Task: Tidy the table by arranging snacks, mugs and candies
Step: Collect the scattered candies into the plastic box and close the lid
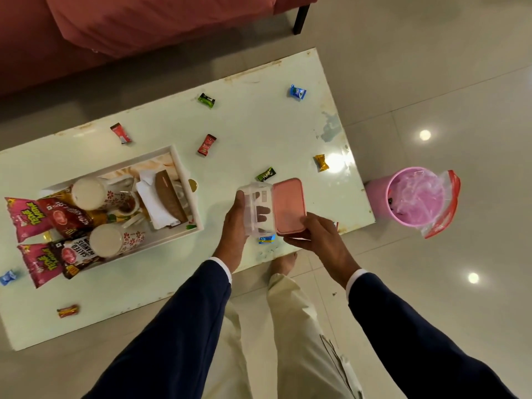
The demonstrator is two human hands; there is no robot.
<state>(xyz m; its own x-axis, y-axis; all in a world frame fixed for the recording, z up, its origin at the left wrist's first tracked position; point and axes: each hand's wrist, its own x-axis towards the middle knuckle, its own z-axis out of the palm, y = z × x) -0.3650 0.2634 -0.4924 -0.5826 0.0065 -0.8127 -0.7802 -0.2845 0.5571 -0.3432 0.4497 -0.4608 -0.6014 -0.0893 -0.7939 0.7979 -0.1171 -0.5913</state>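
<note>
My left hand (236, 223) grips a clear plastic container (257, 208), tilted on its side above the table's front edge. My right hand (319, 237) holds its pink lid (288, 205) right beside the container. Wrapped candies lie scattered on the white table (259, 131): a green one (206, 99), a blue one (297, 92), two red ones (206, 144) (121, 133), a gold one (321, 162), a green-black one (265, 174) and a blue-gold one (266, 239) under the container. A white tray (188, 180) at the left holds two mugs (89, 193) (108, 240) and snack packets (57, 214).
A pink waste bin (414, 197) with a plastic liner stands on the floor off the table's right end. A red sofa (115, 30) runs behind the table. More candies lie at the left front (67, 311) (8, 277). My legs stand at the table's front edge.
</note>
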